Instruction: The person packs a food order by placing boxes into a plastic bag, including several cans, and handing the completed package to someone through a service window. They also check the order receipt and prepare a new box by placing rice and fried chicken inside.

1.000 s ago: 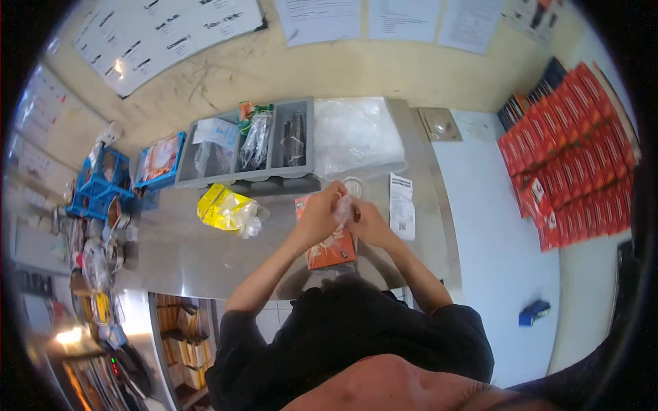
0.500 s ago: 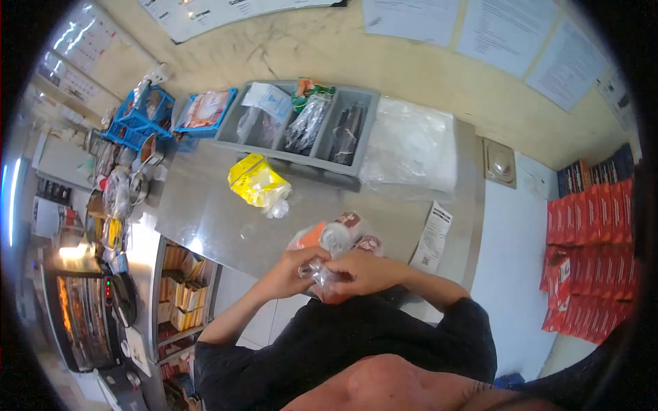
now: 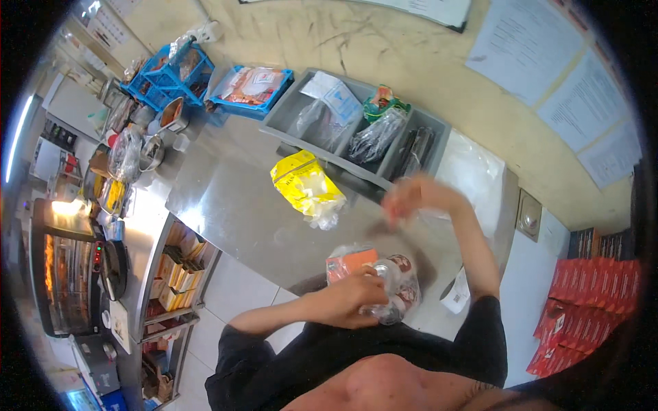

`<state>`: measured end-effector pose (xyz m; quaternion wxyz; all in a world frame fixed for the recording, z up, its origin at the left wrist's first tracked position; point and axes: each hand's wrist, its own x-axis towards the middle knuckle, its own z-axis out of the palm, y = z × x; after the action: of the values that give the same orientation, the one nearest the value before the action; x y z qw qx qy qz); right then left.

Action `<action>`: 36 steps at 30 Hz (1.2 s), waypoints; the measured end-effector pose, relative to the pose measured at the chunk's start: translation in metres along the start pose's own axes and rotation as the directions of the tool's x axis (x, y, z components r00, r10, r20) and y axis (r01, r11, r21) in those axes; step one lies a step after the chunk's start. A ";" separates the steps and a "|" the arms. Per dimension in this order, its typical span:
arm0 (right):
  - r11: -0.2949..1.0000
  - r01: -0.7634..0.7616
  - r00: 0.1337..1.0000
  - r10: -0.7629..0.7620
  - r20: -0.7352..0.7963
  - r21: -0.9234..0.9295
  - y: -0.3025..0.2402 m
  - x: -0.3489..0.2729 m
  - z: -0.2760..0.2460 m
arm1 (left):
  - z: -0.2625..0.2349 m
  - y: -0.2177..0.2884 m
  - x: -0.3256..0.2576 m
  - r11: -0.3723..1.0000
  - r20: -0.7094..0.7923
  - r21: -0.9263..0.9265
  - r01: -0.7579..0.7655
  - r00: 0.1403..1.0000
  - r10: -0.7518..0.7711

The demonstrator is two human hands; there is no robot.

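Close to my body, my left hand [image 3: 358, 299] is closed on the gathered top of a clear plastic bag [image 3: 389, 312]. Inside that bag show an orange-and-white box [image 3: 352, 264], a round silvery top like a can's [image 3: 388, 272] and brown-and-white round items [image 3: 409, 294], partly covered by the plastic. My right hand [image 3: 421, 197] is off the bag, over the front right edge of a grey divided tray [image 3: 327, 162]. Motion smears its fingers, so what they hold, if anything, does not show. Dark thin items [image 3: 415, 152] fill the tray's right compartment, nearest that hand.
A yellow-and-clear bag [image 3: 305, 185] lies on the steel table [image 3: 229, 198], left of the grey tray. Clear plastic sheets [image 3: 473, 171] and a paper slip [image 3: 458, 293] lie to the right. Blue baskets [image 3: 252, 103] stand far left; red packets [image 3: 582, 301] are stacked at right.
My right hand has left the bag and moved up and right to the grey tray. My left hand still grips the bag's top. The view has turned, shifting the table items rightward.
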<state>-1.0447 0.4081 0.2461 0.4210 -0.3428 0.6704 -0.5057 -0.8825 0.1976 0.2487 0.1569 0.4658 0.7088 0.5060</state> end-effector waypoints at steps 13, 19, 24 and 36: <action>0.005 -0.658 0.743 -0.158 -0.650 -0.753 0.130 0.277 -0.134 | -0.012 -0.060 -0.025 0.994 -0.035 -0.003 0.108 0.994 -0.108; -0.001 -0.690 0.713 -0.172 -0.679 -0.724 0.132 0.278 -0.136 | -0.026 -0.062 -0.028 0.995 0.006 -0.044 0.094 0.996 -0.094; -0.147 -0.544 0.838 -0.043 -0.544 -0.826 0.085 0.268 -0.123 | -0.049 -0.052 -0.023 0.986 0.189 -0.059 0.156 0.972 -0.143; 0.931 -0.240 0.379 -0.171 -0.909 -0.276 -0.053 0.028 0.107 | -0.074 -0.069 -0.002 0.824 0.338 -0.394 0.407 0.898 -0.283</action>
<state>-0.9566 0.3281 0.2768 -0.0851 -0.0595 0.8780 -0.4673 -0.9671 0.1497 0.2206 0.4441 0.3420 0.6160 0.5535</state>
